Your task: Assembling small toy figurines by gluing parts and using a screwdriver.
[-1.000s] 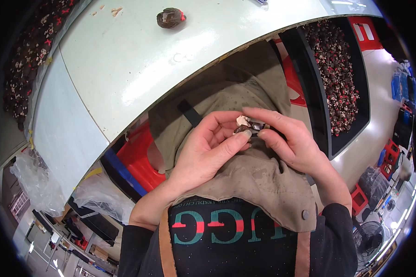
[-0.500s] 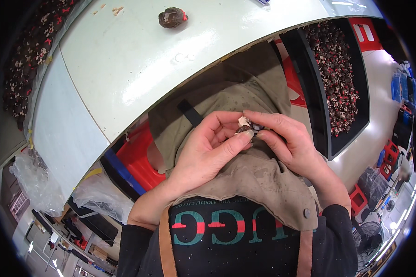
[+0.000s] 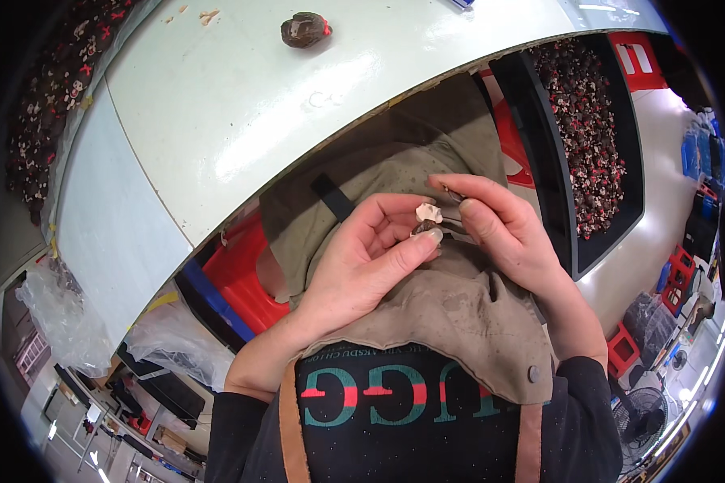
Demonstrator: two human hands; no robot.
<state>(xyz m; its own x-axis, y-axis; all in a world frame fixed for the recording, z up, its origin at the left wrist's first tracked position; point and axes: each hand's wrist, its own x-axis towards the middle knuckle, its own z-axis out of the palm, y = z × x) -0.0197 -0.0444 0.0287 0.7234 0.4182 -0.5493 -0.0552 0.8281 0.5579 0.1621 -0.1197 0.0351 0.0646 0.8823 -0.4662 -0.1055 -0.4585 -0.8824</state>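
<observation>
My left hand (image 3: 370, 249) is closed around a small figure (image 3: 428, 213) with a cream top and a dark brown lower part, pinched between thumb and fingers over my lap. Just to its right, my right hand (image 3: 495, 221) pinches a small, thin dark piece (image 3: 454, 194) between thumb and forefinger; its kind is too small to make out. A gap now separates the right fingertips from the figure. Most of the figure's lower part is hidden by the left thumb and fingers. Under both hands hangs a brown apron (image 3: 427, 306).
On the white table (image 3: 242, 105) lies a dark brown lump with a red end (image 3: 305, 30), near light scraps (image 3: 209, 17). A black bin (image 3: 630, 201) at the right and a heap (image 3: 44, 121) at the far left hold many small brown, cream and red pieces. Red stools flank my lap.
My right hand has drawn away from the figure, up and to the right, with the thin dark piece in its pinch. The left hand stays in place with the figure.
</observation>
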